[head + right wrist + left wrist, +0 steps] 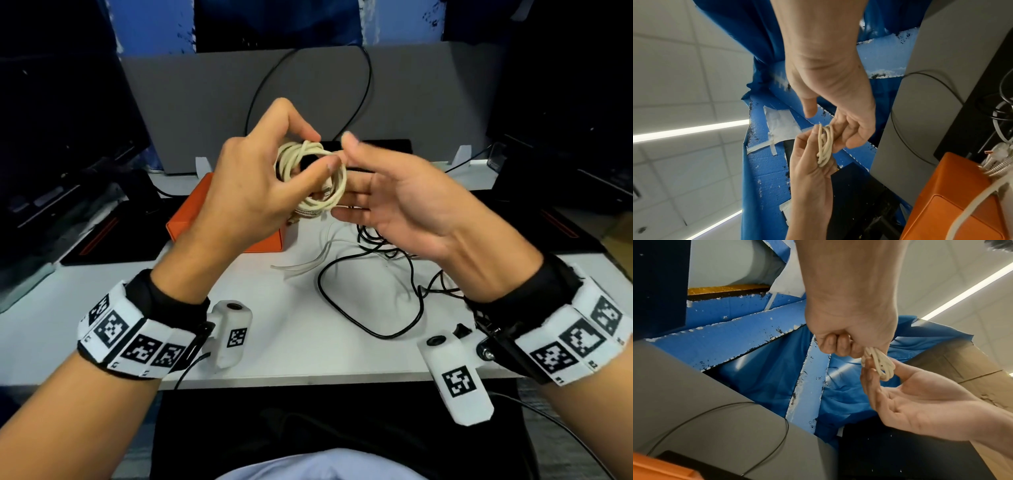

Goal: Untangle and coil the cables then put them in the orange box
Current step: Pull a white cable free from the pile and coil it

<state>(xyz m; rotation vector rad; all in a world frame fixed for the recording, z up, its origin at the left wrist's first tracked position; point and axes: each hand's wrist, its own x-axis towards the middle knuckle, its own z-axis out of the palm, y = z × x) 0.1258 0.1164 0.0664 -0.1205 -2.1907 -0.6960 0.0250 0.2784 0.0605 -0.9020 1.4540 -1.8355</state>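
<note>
White desk [102, 342] — black cables [394, 298] strewn.

The white counter [102, 308] carries an orange box [191, 219] left of centre toward the far side, with a thin whitish cable [308, 263] lying just to its right. A tangle of black cables [394, 274] sprawls right of centre, looping toward the near edge. At the far edge a grey panel [205, 113] stands upright, and a dark mat [113, 236] lies left of the box.
</note>
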